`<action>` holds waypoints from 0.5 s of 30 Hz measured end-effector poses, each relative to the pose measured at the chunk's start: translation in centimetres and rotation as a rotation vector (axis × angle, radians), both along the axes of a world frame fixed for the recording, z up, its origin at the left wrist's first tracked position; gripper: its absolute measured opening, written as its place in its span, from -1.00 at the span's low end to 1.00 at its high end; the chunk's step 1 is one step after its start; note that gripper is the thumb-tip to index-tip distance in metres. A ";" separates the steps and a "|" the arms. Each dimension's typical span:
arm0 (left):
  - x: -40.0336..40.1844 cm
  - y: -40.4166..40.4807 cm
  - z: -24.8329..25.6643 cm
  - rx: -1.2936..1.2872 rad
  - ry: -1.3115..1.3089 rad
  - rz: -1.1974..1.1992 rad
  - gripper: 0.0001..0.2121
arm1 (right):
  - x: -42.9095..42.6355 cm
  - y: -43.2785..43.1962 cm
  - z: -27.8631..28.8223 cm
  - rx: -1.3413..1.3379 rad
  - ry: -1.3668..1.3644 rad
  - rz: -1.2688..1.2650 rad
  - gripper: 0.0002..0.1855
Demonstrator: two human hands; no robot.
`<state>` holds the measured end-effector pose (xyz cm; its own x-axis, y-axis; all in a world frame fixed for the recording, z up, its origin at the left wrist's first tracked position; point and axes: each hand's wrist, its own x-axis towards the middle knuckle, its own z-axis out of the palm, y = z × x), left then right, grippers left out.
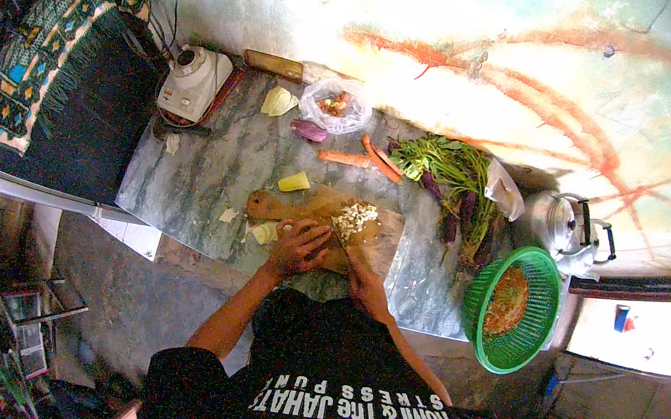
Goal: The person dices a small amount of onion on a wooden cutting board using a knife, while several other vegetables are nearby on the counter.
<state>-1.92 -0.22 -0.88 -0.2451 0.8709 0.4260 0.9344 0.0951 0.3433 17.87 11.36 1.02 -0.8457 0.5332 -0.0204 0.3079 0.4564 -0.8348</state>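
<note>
A wooden cutting board (393,242) with a handle lies on the marbled grey counter in front of me. Finely chopped white pieces (356,218) are heaped toward its far right. My right hand (365,285) grips a knife (341,239), whose thin blade points away from me beside the heap; its handle is hidden in the hand. My left hand (302,248) rests on the board left of the blade, fingers bent, and hides whatever lies under them. Pale vegetable pieces (262,233) lie against its left side. Beyond the board's handle is a yellowish vegetable chunk (294,182).
Behind the board lie carrots (345,158), a purple vegetable (309,131), a plastic bag (336,106) and leafy greens (443,160). A green plastic basket (475,304) and a metal kettle (553,222) stand right. A blender base (194,86) stands at the left.
</note>
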 end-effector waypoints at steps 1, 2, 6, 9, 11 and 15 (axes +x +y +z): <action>0.0 0.0 0.1 -0.003 0.009 0.002 -0.64 | 0.2 0.1 -0.2 -0.019 -0.025 0.001 -0.44; 0.1 0.0 0.3 0.006 -0.006 0.010 -0.64 | 0.2 0.1 0.1 -0.038 -0.050 0.002 -0.44; 0.3 0.0 0.2 0.012 -0.056 0.024 -0.65 | 0.1 0.0 -0.2 -0.052 -0.073 -0.003 -0.45; 0.2 -0.2 -0.8 -0.006 -0.031 0.014 -0.66 | -0.5 0.0 1.5 -0.088 -0.356 0.028 -0.45; 0.2 -0.1 -0.8 0.005 -0.026 0.012 -0.67 | -0.5 0.0 0.6 -0.069 -0.316 0.007 -0.44; 0.1 0.0 -0.6 0.037 -0.038 0.011 -0.68 | -0.3 0.1 0.9 0.009 -0.074 0.018 -0.42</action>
